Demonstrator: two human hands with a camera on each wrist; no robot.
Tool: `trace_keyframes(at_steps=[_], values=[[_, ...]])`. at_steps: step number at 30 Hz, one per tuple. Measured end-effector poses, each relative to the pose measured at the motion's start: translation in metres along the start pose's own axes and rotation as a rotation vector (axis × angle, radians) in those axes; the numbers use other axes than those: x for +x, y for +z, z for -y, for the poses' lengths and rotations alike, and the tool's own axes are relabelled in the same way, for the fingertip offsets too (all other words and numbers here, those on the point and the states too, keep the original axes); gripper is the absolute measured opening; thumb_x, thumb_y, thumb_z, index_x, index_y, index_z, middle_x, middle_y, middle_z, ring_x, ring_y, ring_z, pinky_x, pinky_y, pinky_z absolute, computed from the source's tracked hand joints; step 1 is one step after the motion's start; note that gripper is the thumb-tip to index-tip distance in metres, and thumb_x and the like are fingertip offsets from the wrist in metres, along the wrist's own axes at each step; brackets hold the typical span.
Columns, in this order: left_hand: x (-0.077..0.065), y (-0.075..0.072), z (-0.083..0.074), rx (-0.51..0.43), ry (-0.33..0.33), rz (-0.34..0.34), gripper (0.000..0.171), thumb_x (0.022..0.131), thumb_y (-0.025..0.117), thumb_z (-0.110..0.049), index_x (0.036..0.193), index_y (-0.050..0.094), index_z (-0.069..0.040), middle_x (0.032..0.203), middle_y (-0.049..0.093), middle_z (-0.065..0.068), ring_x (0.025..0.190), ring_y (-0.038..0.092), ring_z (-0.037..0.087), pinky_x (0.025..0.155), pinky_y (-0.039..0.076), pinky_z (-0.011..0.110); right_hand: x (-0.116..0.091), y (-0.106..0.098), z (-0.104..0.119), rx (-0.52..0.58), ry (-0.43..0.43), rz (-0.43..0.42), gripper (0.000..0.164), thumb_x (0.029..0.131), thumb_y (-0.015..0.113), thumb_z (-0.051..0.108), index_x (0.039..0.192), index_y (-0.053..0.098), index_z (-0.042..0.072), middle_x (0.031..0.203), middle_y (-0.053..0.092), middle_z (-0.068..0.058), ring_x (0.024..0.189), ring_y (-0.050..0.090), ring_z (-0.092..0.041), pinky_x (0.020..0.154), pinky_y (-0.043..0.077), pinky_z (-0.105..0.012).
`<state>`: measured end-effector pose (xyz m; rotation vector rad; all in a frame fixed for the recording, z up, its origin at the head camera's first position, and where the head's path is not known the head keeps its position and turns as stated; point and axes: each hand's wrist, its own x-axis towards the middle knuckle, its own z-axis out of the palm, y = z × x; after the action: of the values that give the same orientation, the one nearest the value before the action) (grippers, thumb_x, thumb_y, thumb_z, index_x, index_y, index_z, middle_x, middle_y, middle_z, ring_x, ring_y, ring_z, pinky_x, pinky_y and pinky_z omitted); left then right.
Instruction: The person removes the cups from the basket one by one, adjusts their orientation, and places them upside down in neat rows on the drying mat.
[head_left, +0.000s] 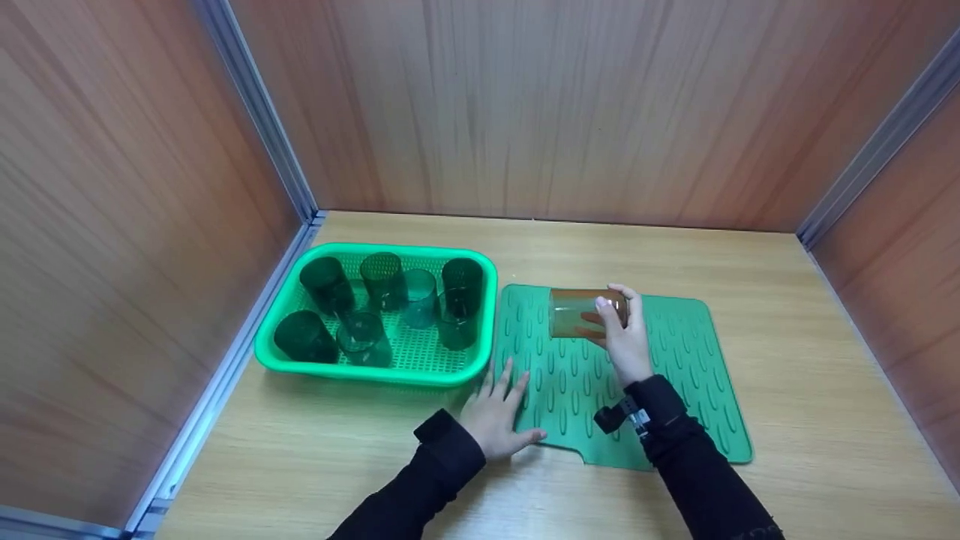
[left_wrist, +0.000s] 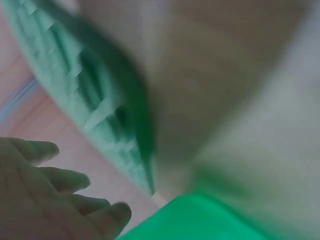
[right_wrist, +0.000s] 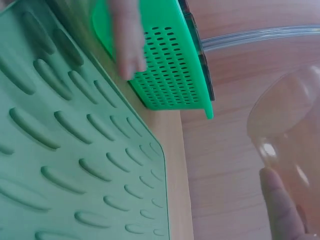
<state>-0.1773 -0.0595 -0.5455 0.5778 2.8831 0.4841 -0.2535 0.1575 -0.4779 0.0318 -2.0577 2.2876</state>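
My right hand (head_left: 628, 341) grips a clear amber tumbler (head_left: 574, 313), tilted on its side above the green drying mat (head_left: 675, 322). In the right wrist view, part of the tumbler (right_wrist: 295, 135) shows at the right edge, with a finger (right_wrist: 280, 200) against it. My left hand (head_left: 496, 421) has its fingers spread near the mat's left edge and the front right corner of a green basket (head_left: 375, 377). Nothing is held in it. Whether it touches the mat cannot be told.
Inside the basket stand several dark tumblers (head_left: 305, 337) and a bluish one (head_left: 420, 296). The mat has raised oval ridges and a notch along its front edge. Wood-patterned panels (head_left: 525, 112) with metal corner strips (head_left: 259, 105) enclose the table (head_left: 795, 360) at the back and sides.
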Motion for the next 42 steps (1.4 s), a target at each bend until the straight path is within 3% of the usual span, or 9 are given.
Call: trace_keyframes(at_steps=[6,12,17,21,24,29,32,35,42], values=[[-0.001,0.016,0.003,0.099,0.009,0.122,0.105,0.078,0.056,-0.078,0.158,0.018,-0.023,0.166,0.008,0.013,0.151,0.008,0.042,0.118,0.021,0.059,0.007,-0.002,0.002,-0.015,0.074,0.007,0.049,0.102,0.051,0.032,0.142,0.027,0.017,0.128,0.047,-0.016,0.106,0.064,-0.025,0.085,0.057,-0.037],[-0.006,0.014,-0.001,0.191,0.022,0.177,0.103,0.079,0.05,-0.081,0.159,0.014,-0.026,0.166,0.004,0.014,0.151,0.007,0.041,0.119,0.022,0.055,0.018,-0.001,0.002,-0.084,0.112,0.04,0.057,0.1,0.051,0.012,0.147,0.019,0.017,0.133,0.034,-0.015,0.112,0.051,-0.029,0.091,0.053,-0.039],[-0.006,0.014,-0.002,0.205,0.043,0.174,0.101,0.081,0.044,-0.082,0.159,0.013,-0.027,0.166,0.003,0.015,0.151,0.007,0.041,0.12,0.02,0.056,0.031,0.003,-0.001,-0.242,0.023,0.035,0.066,0.095,0.056,0.007,0.149,0.018,0.013,0.132,0.035,-0.015,0.109,0.046,-0.025,0.09,0.045,-0.031],[-0.005,0.023,0.001,0.201,0.048,0.168,0.102,0.08,0.043,-0.084,0.159,0.011,-0.027,0.166,0.0,0.014,0.151,0.004,0.041,0.12,0.019,0.057,0.041,0.01,-0.007,-0.384,-0.053,0.055,0.071,0.094,0.062,0.01,0.149,0.017,0.007,0.14,0.033,-0.02,0.126,0.042,-0.03,0.105,0.04,-0.039],[-0.004,0.029,0.003,0.199,0.055,0.143,0.103,0.079,0.042,-0.085,0.159,0.011,-0.028,0.166,0.0,0.014,0.151,0.004,0.042,0.119,0.02,0.057,0.048,0.018,-0.011,-0.51,-0.112,0.066,0.07,0.094,0.064,0.014,0.148,0.021,0.006,0.144,0.03,-0.023,0.132,0.039,-0.036,0.108,0.039,-0.048],[-0.004,0.034,0.005,0.239,0.071,0.098,0.104,0.078,0.041,-0.087,0.158,0.015,-0.026,0.165,0.005,0.017,0.15,0.009,0.044,0.118,0.022,0.058,0.059,0.035,-0.022,-0.712,-0.137,0.09,0.068,0.095,0.065,0.017,0.151,0.027,0.012,0.145,0.028,-0.028,0.12,0.053,-0.044,0.097,0.048,-0.053],[-0.005,0.035,0.006,0.271,0.072,0.079,0.105,0.077,0.039,-0.089,0.158,0.016,-0.026,0.165,0.007,0.017,0.149,0.011,0.045,0.117,0.024,0.058,0.062,0.047,-0.033,-0.775,-0.111,0.121,0.069,0.097,0.062,0.016,0.154,0.024,0.015,0.149,0.023,-0.03,0.087,0.065,-0.035,0.076,0.055,-0.042],[-0.005,0.036,0.007,0.287,0.072,0.065,0.106,0.076,0.038,-0.09,0.158,0.017,-0.027,0.165,0.009,0.017,0.149,0.013,0.045,0.117,0.025,0.058,0.064,0.055,-0.041,-0.83,-0.103,0.145,0.069,0.098,0.06,0.015,0.156,0.022,0.016,0.151,0.019,-0.03,0.067,0.059,-0.026,0.064,0.051,-0.035],[-0.004,0.034,0.006,0.297,0.065,0.083,0.105,0.077,0.038,-0.089,0.158,0.017,-0.027,0.165,0.009,0.017,0.15,0.012,0.045,0.118,0.024,0.056,0.069,0.062,-0.05,-0.882,-0.095,0.139,0.07,0.099,0.059,0.015,0.157,0.02,0.017,0.153,0.016,-0.031,0.073,0.061,-0.032,0.066,0.05,-0.038]])
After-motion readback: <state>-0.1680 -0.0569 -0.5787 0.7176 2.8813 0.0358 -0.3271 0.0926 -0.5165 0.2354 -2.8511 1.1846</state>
